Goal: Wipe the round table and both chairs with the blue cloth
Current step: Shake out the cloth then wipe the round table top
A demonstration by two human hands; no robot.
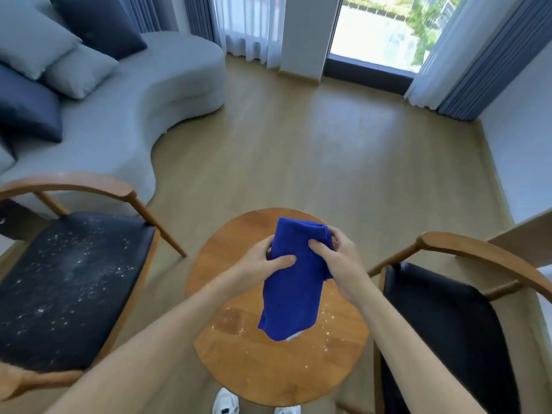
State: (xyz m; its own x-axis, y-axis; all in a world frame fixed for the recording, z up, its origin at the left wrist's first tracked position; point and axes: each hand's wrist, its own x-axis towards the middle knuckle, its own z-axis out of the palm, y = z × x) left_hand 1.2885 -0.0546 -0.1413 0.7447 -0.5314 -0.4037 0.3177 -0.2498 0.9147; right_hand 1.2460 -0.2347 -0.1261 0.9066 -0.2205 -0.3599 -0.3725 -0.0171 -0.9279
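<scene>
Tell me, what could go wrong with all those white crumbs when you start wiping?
1. Both hands, left and right, hold the cloth bunched up above the table. A loose wad might push the crumbs off the edge onto the floor.
2. The left chair seat is heavily speckled, so a cloth already dirty from the table may only smear it.
3. The right chair looks clean and could get skipped.

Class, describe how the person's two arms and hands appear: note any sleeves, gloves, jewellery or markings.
Both forearms are bare, with no sleeves in view. The left hand and right hand wear no gloves. No rings, watch, bracelets or markings show on either wrist or on the fingers.
</scene>
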